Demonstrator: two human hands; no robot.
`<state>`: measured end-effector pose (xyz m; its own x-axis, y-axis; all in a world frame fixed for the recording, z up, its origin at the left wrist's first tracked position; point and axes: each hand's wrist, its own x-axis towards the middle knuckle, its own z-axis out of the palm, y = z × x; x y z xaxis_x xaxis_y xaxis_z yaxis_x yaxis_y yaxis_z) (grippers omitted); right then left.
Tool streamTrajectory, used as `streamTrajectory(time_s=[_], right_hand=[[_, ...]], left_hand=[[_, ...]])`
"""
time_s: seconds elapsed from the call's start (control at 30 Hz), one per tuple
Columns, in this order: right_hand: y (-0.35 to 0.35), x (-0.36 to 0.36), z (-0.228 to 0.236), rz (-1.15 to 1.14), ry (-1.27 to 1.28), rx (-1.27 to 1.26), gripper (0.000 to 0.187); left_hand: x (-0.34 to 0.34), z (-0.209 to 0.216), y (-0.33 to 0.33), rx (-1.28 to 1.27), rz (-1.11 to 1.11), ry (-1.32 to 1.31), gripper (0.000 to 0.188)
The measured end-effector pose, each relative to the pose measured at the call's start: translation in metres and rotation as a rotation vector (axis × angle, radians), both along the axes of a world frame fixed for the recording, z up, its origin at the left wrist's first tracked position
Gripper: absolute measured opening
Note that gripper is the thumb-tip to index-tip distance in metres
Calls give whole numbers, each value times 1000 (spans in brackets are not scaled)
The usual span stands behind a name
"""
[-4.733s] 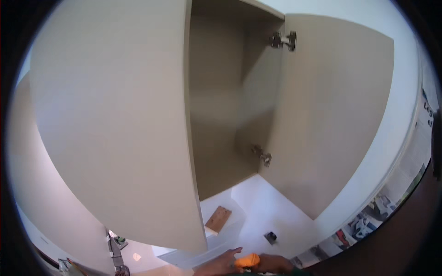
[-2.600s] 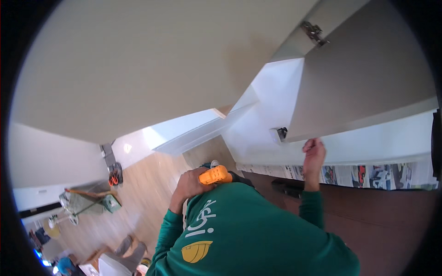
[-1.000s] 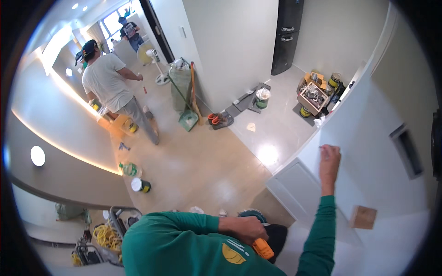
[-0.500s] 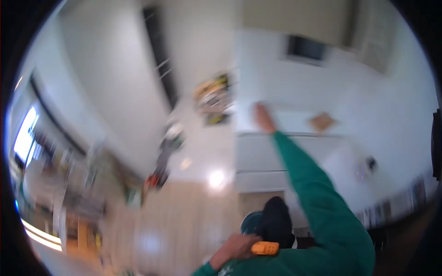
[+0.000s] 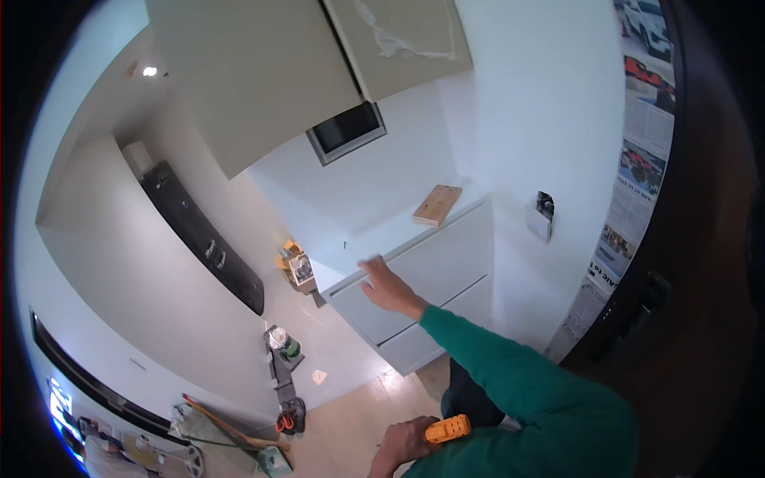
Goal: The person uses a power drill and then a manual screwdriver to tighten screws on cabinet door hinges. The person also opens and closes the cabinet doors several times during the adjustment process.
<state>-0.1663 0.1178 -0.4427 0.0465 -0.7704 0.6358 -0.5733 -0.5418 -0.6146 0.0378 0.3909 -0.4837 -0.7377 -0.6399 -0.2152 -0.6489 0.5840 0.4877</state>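
My left hand (image 5: 408,440), low in the middle, is closed round an orange power tool (image 5: 448,429). Only the blocky orange end shows past my fingers; the rest is hidden. My right hand (image 5: 388,287), at the end of a green sleeve, reaches out over the front edge of a white drawer cabinet (image 5: 406,283). Its fingers are apart and nothing shows in them. Just beyond the fingertips, on the cabinet top, lies a small dark thing like a screw (image 5: 344,245). A short stack of wooden boards (image 5: 437,205) rests farther right on that top.
A wall cabinet (image 5: 263,72) hangs above, with a dark framed panel (image 5: 347,131) beneath it. An open socket box with loose wires (image 5: 543,209) shows on the right wall. On the left floor are a yellow-and-black item (image 5: 299,267), scattered tools (image 5: 283,382) and a dustpan (image 5: 273,460).
My view has swung to the right and sharpened. My right hand now shows lower and farther left in the picture, at the cabinet's edge. My left hand keeps hold of the orange power tool.
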Motion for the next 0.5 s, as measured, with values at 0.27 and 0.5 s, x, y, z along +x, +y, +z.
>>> streamTrajectory(time_s=[0.27,0.5], right_hand=[[119,-84,-213,-253,183,887,71],[148,-78,-262,-131,357,1034,91]], left_hand=[[-26,3,-13,0,-164,-156,52],[-55,0,-9,-18,-334,-203,52]])
